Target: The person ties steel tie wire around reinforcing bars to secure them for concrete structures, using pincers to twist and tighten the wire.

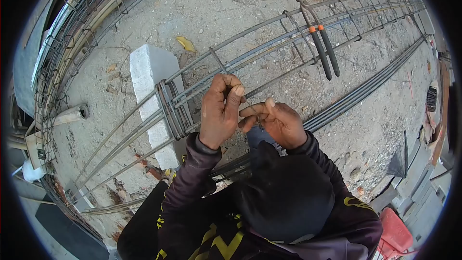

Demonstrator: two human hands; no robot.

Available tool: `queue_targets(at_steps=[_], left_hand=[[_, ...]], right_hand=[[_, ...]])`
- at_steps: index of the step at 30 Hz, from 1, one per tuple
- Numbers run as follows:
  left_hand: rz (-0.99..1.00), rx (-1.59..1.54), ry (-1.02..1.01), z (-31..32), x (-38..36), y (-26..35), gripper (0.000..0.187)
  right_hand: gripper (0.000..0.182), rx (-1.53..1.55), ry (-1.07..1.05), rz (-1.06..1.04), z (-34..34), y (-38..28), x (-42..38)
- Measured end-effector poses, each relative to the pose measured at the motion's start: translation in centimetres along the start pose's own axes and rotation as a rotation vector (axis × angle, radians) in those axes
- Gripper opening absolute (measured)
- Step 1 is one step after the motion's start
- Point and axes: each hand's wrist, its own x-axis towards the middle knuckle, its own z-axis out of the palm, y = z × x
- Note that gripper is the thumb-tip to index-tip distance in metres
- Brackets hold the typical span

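Head view: the left hand [220, 110] is closed, thumb and forefinger pinched on a short piece of thin tie wire [251, 110], and the right hand [278, 123] pinches the same wire from the other side, its fingers curled in. The two hands almost touch, held just above the rebar cage [269, 33], near the person's chest. The wire looks dark, thin and slightly bent; its full length is hidden between the fingers.

Just left of the hands a bunch of stirrups [169, 110] sits packed together on the long bars, not yet spread out. Farther along the cage several stirrups already stand spaced apart, so my judgement is that part of the cage is set out and the bunched ones are left to place and tie; whether the spaced ones are tied is too small to tell.

Orange-collared nippers [323, 48] lie on the upper bars, well apart from both hands. A white concrete block [149, 67] props the cage off the sandy ground [221, 5]. More loose bars [365, 91] lie on the right.
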Motion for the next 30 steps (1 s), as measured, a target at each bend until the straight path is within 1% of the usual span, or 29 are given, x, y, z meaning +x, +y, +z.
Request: queue_targets(at_steps=[3,4,6,7,8,9,10,13,15,16,19,20,24,26,27,29,30], left_hand=[[0.065,0.032,-0.026,0.5,-0.1,0.1,0.015],[0.090,0.042,-0.044,0.7,-0.2,0.2,0.015],[0.055,-0.094,0.007,1.3,-0.6,0.5,0.014],[0.034,-0.163,0.032,1.5,-1.0,0.8,0.013],[-0.057,-0.284,0.027,1.7,-1.4,1.5,0.012],[-0.060,-0.313,0.018,1.9,-1.6,1.5,0.013],[-0.065,-0.342,0.011,2.1,-1.9,1.2,0.013],[0.027,-0.254,-0.037,1.8,-2.1,0.4,0.013],[0.215,0.005,-0.098,0.7,-1.7,-0.4,0.013],[0.099,0.025,-0.183,-0.2,-1.6,-0.1,0.014],[0.076,0.217,-0.303,-2.3,-0.4,2.0,0.018],[0.018,0.184,-0.227,-2.5,-0.4,2.1,0.020],[-0.113,0.443,-0.047,-3.5,-0.3,1.6,0.019],[-0.210,0.492,-0.087,-3.9,-0.1,1.6,0.023],[-0.259,0.515,-0.113,-3.9,-0.1,1.6,0.025],[-0.298,0.450,-0.157,-3.8,-0.3,1.5,0.030],[-0.312,0.418,-0.175,-3.7,-0.3,1.5,0.033]], right_hand=[[0.031,-0.417,-0.043,-0.074,-1.2,0.6,-0.2],[0.029,-0.427,-0.048,-0.084,-1.1,0.6,-0.3],[0.026,-0.451,-0.055,-0.106,-0.8,0.9,-0.7],[0.025,-0.476,-0.064,-0.142,-0.7,1.2,-0.9],[0.025,-0.502,-0.072,-0.177,-0.6,1.6,-1.0],[0.024,-0.531,-0.081,-0.211,-0.7,2.0,-1.1],[0.024,-0.510,-0.073,-0.210,-0.9,2.4,-1.2],[0.021,-0.428,-0.076,-0.187,-1.4,2.9,-1.1],[0.020,-0.149,-0.067,-0.097,-1.8,2.9,-1.6],[0.019,-0.004,-0.063,-0.048,-2.0,3.0,-1.8],[0.021,-0.122,-0.013,-0.031,-3.5,3.4,-2.6],[0.024,-0.169,0.033,0.024,-3.5,3.4,-3.1],[0.024,-0.133,0.181,0.165,-5.9,7.4,-2.3],[0.024,-0.151,0.266,0.207,-6.3,8.5,-1.4],[0.024,-0.143,0.272,0.155,-6.1,8.6,-0.9],[0.024,-0.124,0.289,0.039,-5.6,8.2,0.4],[0.022,-0.110,0.280,0.031,-5.2,7.8,0.6]])
